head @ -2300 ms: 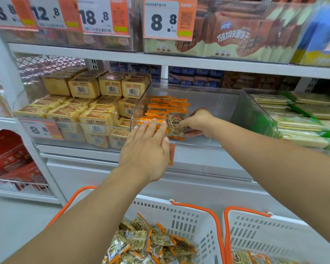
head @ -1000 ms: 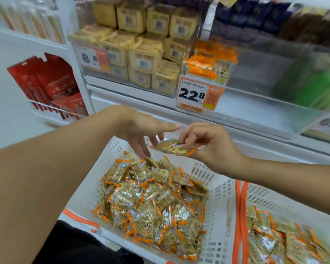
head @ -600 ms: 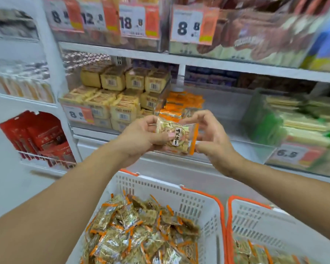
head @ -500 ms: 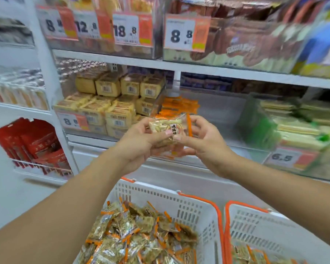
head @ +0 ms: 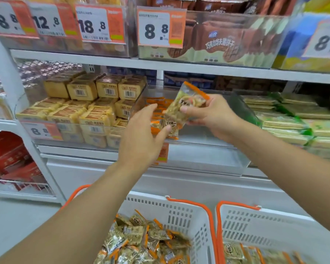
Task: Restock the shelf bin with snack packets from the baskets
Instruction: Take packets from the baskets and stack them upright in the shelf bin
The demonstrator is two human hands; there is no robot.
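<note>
My right hand (head: 211, 116) grips a clear snack packet (head: 187, 102) with orange ends, tilted, just in front of the clear shelf bin (head: 208, 134). A stack of the same orange-edged packets (head: 157, 111) lies at the bin's left end. My left hand (head: 143, 138) is held up beside the packet with fingers straight, its thumb near the stack behind the bin's front wall. Below stand two white baskets with orange handles: the left basket (head: 181, 214) holds several packets (head: 147, 241), the right basket (head: 274, 223) also holds some at its bottom.
Yellow wrapped cakes (head: 88, 109) fill the bin to the left, green-edged packs (head: 293, 119) the bin to the right. Price tags (head: 156, 27) hang on the upper shelf. Red packs (head: 10, 159) sit on a wire rack at lower left.
Both hands held the packet together half a second ago. Now my left hand has let go and dropped slightly, while my right hand has lifted the packet right and up toward the bin.
</note>
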